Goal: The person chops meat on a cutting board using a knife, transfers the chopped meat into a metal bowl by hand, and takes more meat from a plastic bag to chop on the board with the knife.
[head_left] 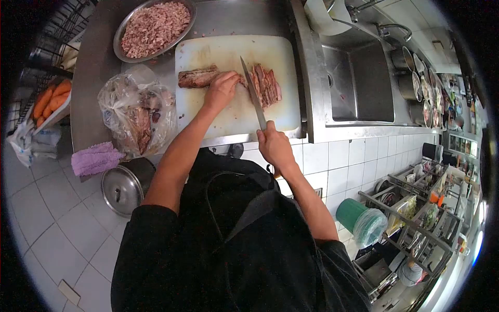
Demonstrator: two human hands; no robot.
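My left hand [222,92] presses down on a long piece of browned meat [196,78], its fingers curled over the right end. In my right hand [275,146] is a long knife [253,92], gripped by the handle, with the blade pointing away from me. The blade lies between the piece of meat and a stack of cut meat strips [267,87]. Meat and strips rest on a white cutting board [239,44], which shows stains and small scraps. Part of the meat is hidden under my left fingers.
Left of the board stand a metal bowl of diced meat [156,28] and a clear plastic bag [117,104] with more meat. A purple towel [96,158] hangs at the counter's edge above a lidded pot [122,191]. To the right is a sink [361,78].
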